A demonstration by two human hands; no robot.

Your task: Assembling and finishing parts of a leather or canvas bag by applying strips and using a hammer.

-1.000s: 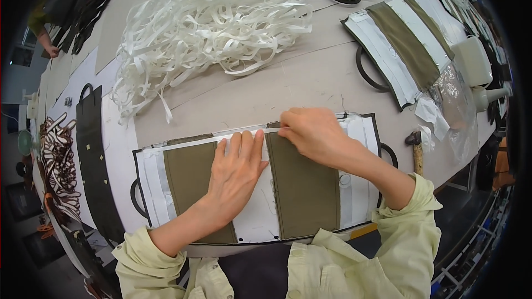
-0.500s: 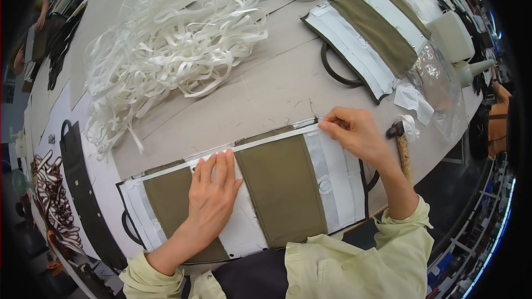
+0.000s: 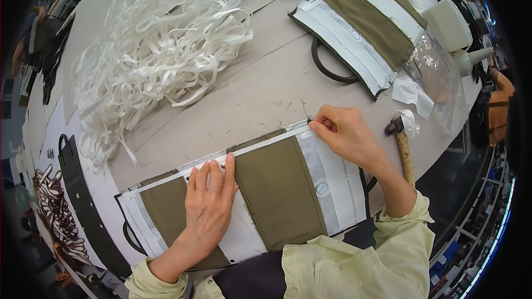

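Before me lies a flat bag panel (image 3: 280, 194) in olive and white stripes with dark edges, its near side close to my body. A narrow white tape (image 3: 260, 145) runs along its far edge. My left hand (image 3: 209, 210) rests flat on the panel's white middle, fingers extended and fingertips on the tape. At the tape's right end, my right hand (image 3: 352, 138) pinches it between thumb and index finger, by the panel's far edge. Part of a dark handle (image 3: 131, 238) sticks out at the left side.
A big tangle of white tape (image 3: 166, 50) covers the far left. A similar striped bag (image 3: 360, 27) lies far right, near crumpled tissue (image 3: 413, 97), a clear plastic bag (image 3: 438, 72) and a white bottle (image 3: 449, 25). A hammer (image 3: 404, 155) lies right of my right hand. A dark strap piece (image 3: 86, 199) is left.
The view has shifted slightly, so the far things sit a little further left. My left fingers have spread somewhat, while my right hand keeps its pinch at the tape's end.
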